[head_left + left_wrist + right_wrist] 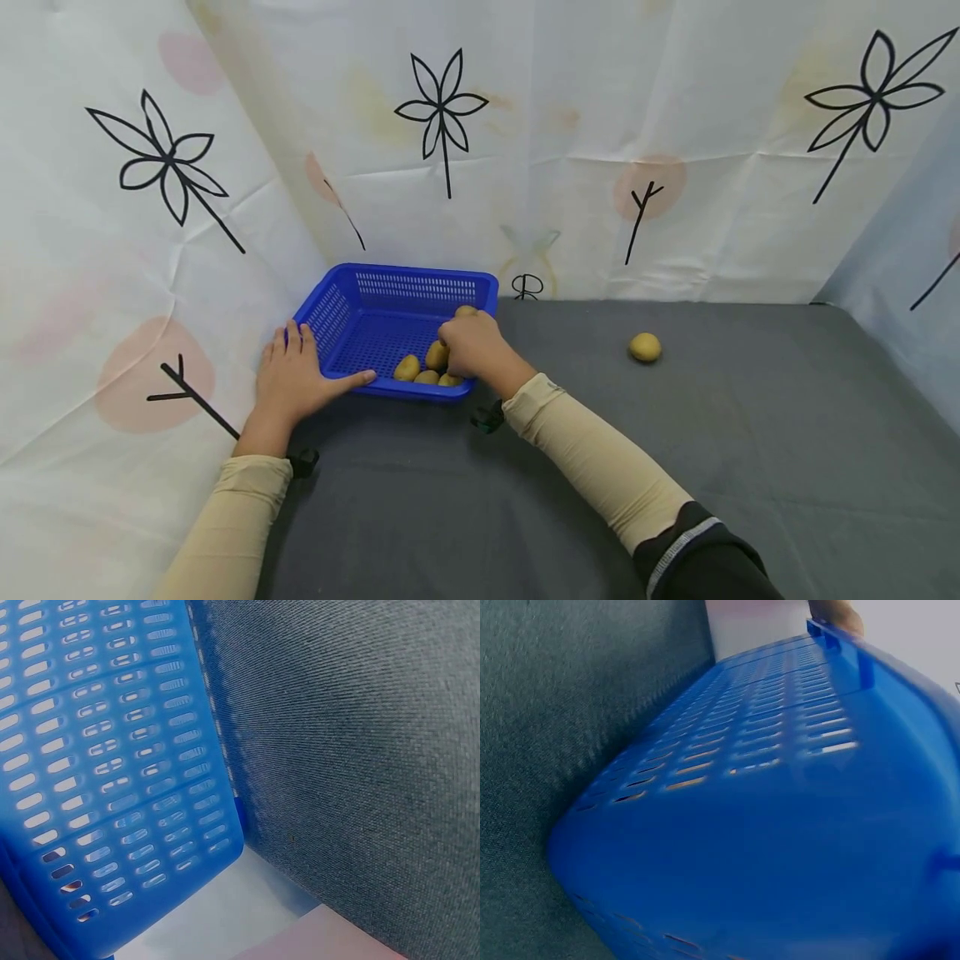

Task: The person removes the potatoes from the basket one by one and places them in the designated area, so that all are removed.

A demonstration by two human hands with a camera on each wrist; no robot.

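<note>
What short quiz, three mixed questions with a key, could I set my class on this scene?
1. True or false: a potato lies outside the blue plastic basket.
2. Fill in: the thumb of the ____ hand touches the basket's near rim.
3. In the head view, where is that loose potato relative to the basket? A: to its left. B: to its right. C: behind it.

Key: 1, true; 2, the left hand; 3, B.

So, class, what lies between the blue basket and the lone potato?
Head view: the right hand crosses the right rim of the blue basket; beyond its wrist, bare grey cloth reaches the potato.
</note>
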